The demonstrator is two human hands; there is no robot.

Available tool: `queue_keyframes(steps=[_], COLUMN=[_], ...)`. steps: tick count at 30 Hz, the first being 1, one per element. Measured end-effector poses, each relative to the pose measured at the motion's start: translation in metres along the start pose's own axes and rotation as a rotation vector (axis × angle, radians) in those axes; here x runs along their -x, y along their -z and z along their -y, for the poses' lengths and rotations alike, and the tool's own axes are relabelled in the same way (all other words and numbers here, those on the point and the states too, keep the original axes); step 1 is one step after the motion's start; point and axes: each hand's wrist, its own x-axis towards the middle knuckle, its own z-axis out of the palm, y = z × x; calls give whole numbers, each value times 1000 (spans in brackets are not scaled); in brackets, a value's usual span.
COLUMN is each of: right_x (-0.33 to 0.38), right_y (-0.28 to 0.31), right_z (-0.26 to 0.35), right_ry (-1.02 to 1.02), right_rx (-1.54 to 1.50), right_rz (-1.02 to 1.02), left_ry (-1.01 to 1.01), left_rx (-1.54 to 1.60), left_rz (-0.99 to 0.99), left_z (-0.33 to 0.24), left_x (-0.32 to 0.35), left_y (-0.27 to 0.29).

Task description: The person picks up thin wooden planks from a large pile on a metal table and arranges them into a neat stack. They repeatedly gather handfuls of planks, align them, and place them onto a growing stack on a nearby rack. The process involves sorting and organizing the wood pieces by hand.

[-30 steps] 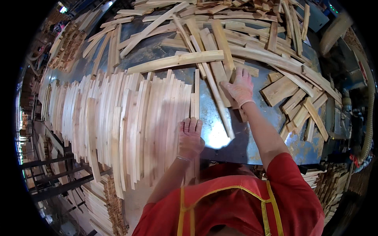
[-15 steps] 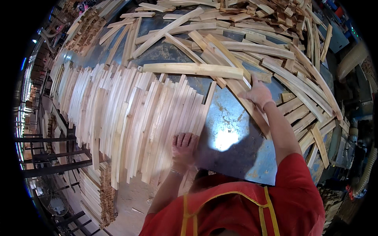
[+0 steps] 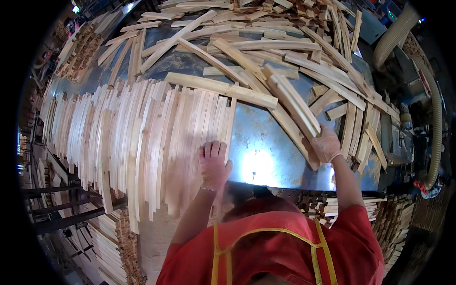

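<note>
My right hand (image 3: 327,143) is closed round the near end of a wooden strip (image 3: 290,97), which looks like two pieces lying together. The strip slants away to the far left, over another long board (image 3: 285,130) on the metal table. My left hand (image 3: 214,164) lies with fingers flat on the right end of a row of strips (image 3: 183,137) set side by side, gripping nothing. Across the far ends of that row rests a loose strip (image 3: 221,89), its right end over the bare metal.
A jumbled heap of strips (image 3: 266,45) covers the far and right parts of the metal table (image 3: 254,137). Stacked wood (image 3: 126,247) stands below at left, with more stacks (image 3: 392,228) at lower right. A ribbed hose (image 3: 434,142) hangs at the right beside machinery.
My right hand has drawn nearer to me and now grips a strip raised out of the heap. The left hand stays on the row, and the whole view has shifted slightly.
</note>
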Motion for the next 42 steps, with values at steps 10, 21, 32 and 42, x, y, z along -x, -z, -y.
queue_keyframes(steps=[10,21,32,42], right_x=[179,40,-130,79], right_y=[-98,-78,-48,-43], right_z=[96,159,177,65], right_ry=[-135,309,516,126], right_rx=[-1047,19,169,-540], right_rz=[63,684,55,30], left_ry=[69,157,98,69], left_rx=[54,27,19,-76], left_rz=[113,198,108,243], left_z=[-7,-43,-42,-55], left_x=[14,32,41,11], left_y=[15,5,-16,11])
